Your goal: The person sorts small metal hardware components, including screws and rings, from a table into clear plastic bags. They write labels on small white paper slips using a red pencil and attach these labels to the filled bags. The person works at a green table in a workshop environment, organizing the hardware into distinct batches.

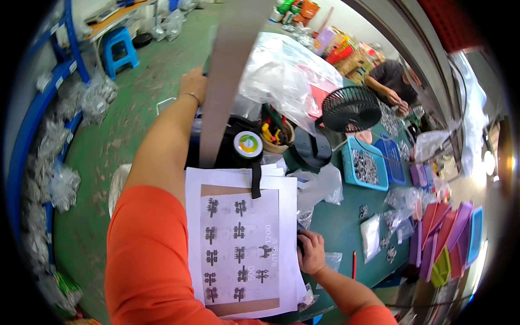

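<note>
My left arm stretches far forward, and my left hand is beside a grey upright post. The post hides its fingertips, so whether it grips anything cannot be told. My right hand rests at the right edge of a stack of paper sheets, fingers curled over a small black object that is mostly covered. On the top sheet are printed rows of dark metal-part pictures. A round tin with a green and yellow lid stands at the sheets' far edge, with a black strap hanging over the paper.
A black fan and a blue basket of metal parts stand on the green table. A red pencil lies right of my hand. Purple and red bins are farther right. Another person works across the table.
</note>
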The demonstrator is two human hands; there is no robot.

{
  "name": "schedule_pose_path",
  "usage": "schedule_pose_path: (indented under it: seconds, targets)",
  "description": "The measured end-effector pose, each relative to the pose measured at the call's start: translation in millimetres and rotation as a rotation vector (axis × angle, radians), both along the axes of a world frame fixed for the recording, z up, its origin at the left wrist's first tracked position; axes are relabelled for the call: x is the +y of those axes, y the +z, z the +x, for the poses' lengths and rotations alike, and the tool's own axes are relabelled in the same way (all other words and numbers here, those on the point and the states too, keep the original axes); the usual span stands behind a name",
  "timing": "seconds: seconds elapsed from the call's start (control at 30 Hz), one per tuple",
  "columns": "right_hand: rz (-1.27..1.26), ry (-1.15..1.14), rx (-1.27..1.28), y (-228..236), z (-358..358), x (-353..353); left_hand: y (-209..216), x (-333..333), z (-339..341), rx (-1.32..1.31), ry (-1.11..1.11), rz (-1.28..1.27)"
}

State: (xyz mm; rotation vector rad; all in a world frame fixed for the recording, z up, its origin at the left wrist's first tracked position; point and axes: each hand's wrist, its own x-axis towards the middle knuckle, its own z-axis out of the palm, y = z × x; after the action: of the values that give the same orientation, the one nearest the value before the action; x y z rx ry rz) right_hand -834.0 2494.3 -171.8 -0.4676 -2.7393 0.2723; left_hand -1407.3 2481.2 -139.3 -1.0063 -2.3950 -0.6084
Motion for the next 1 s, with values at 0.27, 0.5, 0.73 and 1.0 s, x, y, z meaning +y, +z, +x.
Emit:
schedule_pose_path:
  seconds: [0.27, 0.5, 0.73, 1.0]
  targets:
    - [-0.077, 0.001, 0.017, 6.2, -2.2, 3.1, -36.7, -2.9, -70.1, 0.204, 0.097, -0.244]
    - [-0.109, 0.005, 0.033, 5.2, 1.0, 4.4, -44.5, 5.1, -84.6, 0.163, 0.07, -0.22]
    - [-0.124, -0.002, 0.064, -0.4, 3.7, 5.2, -56.5, -3.8, -119.3, 0.297, -0.168, -0.192]
    - [-0.116, -0.001, 0.117, -10.3, 6.8, 6.5, -68.1, -14.3, -174.1, 0.176, -0.149, -0.162]
